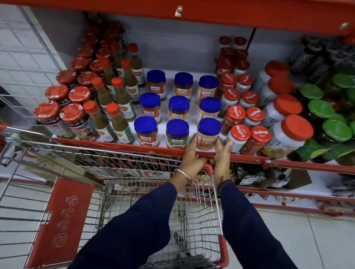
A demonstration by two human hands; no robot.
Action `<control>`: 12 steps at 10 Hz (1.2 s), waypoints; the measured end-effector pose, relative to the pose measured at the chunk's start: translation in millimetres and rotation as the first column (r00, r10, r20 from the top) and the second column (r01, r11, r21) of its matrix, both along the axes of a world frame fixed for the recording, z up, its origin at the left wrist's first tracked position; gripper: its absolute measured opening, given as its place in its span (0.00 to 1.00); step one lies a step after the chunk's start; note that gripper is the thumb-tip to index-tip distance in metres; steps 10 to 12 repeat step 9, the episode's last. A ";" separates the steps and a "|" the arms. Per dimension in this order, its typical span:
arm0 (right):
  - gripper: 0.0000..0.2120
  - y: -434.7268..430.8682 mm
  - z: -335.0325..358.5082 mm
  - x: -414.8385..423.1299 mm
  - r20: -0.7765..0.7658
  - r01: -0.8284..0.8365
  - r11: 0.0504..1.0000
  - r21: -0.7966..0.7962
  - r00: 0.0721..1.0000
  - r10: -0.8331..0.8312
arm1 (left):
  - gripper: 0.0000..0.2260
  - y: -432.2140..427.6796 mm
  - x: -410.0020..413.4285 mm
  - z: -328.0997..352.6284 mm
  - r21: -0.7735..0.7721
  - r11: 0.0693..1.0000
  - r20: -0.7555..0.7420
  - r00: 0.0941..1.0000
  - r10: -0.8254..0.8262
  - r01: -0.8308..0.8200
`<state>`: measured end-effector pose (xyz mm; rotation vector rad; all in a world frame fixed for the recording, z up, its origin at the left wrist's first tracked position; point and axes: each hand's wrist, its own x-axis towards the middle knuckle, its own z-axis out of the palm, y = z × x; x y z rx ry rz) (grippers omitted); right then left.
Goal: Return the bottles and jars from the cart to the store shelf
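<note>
Both hands, left [192,154] and right [221,152], flank 1 blue-lidded jar [207,134] at the shelf [108,144] edge, fingers loosely open against its sides.

Red metal shelving [181,0] spans the twelve o'clock side, backed by a pale grey panel [178,44]. A white wire grid partition [20,60] stands at ten o'clock. Pale floor tiles [322,239] with dark grout lines run from four to eight o'clock. Lighting is even and artificial.
</note>
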<state>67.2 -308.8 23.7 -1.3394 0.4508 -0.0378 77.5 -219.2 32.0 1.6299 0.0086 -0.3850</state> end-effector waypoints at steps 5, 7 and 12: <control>0.42 -10.6 4.1 -11.0 -0.001 -0.038 0.995 -0.088 0.999 0.038 | 0.35 15.1 -5.1 3.4 -0.070 0.997 -0.100 0.994 -0.041 0.034; 0.38 -13.6 5.9 -23.9 -0.003 -0.028 0.993 -0.118 1.000 0.028 | 0.32 24.0 -13.8 11.3 -0.039 0.997 -0.031 0.997 -0.066 0.065; 0.22 -22.9 -8.2 -115.7 -0.150 0.118 0.947 -0.299 0.974 -0.169 | 0.19 60.2 -28.0 66.1 0.058 0.998 0.282 0.959 -0.009 -0.007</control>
